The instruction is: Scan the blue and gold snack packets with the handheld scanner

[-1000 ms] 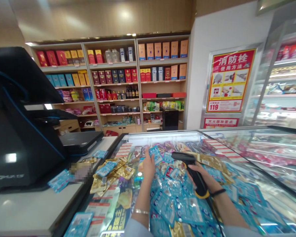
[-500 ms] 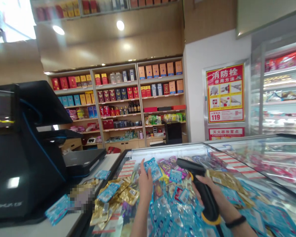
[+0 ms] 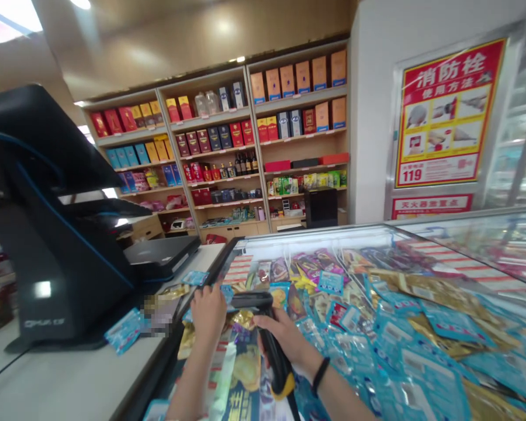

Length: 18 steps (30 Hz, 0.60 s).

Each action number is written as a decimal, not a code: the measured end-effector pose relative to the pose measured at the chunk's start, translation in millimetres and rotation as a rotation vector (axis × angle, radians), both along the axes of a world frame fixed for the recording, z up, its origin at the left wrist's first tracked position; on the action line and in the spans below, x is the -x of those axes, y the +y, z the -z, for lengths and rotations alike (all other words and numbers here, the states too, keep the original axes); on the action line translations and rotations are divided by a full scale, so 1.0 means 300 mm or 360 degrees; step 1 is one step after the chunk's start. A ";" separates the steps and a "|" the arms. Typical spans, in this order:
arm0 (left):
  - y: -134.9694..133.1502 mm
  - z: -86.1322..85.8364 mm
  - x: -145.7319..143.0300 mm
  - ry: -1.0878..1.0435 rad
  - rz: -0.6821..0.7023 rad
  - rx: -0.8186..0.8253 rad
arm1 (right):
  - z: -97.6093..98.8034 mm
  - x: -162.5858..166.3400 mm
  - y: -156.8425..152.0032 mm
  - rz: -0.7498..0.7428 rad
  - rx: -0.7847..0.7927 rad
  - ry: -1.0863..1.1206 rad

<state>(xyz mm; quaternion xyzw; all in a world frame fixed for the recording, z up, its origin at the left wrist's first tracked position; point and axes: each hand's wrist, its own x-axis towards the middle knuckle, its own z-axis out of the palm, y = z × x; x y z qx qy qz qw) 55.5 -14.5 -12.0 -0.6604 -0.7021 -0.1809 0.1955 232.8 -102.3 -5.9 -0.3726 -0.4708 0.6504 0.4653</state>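
Observation:
My right hand (image 3: 288,338) is wrapped round the grip of a black barcode scanner (image 3: 263,318) with a yellow base; its head points left. My left hand (image 3: 208,308) is curled just in front of the scanner head, fingers closed on a small blue packet (image 3: 226,291) whose edge shows beside them. Both hands hover over the left end of a glass-topped freezer (image 3: 315,240), above gold packets (image 3: 241,318). Many blue packets (image 3: 403,345) cover the glass to the right.
A black till terminal (image 3: 48,234) stands on the white counter (image 3: 61,380) at left, with a loose blue packet (image 3: 123,330) by its foot. Shelves of boxed goods (image 3: 245,140) line the back wall. A red poster (image 3: 447,117) hangs at right.
Both hands have moved left and nearer, from the middle of the freezer top to its left end by the counter. The scanner head now sits close to the left hand. The view has swung.

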 end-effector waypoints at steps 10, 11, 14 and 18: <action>-0.010 0.027 0.010 0.0062 -0.0056 0.0128 | 0.044 -0.020 -0.003 0.0131 0.0184 -0.0036; -0.009 0.030 0.012 0.0067 -0.0052 0.0125 | 0.046 -0.018 -0.005 0.0130 0.0176 -0.0037; -0.005 0.037 0.021 0.0082 -0.0049 0.0068 | 0.044 -0.012 -0.012 0.0136 0.0149 -0.0035; -0.003 0.037 0.031 0.0061 -0.0059 -0.0043 | 0.022 -0.011 -0.015 0.0108 0.0097 -0.0057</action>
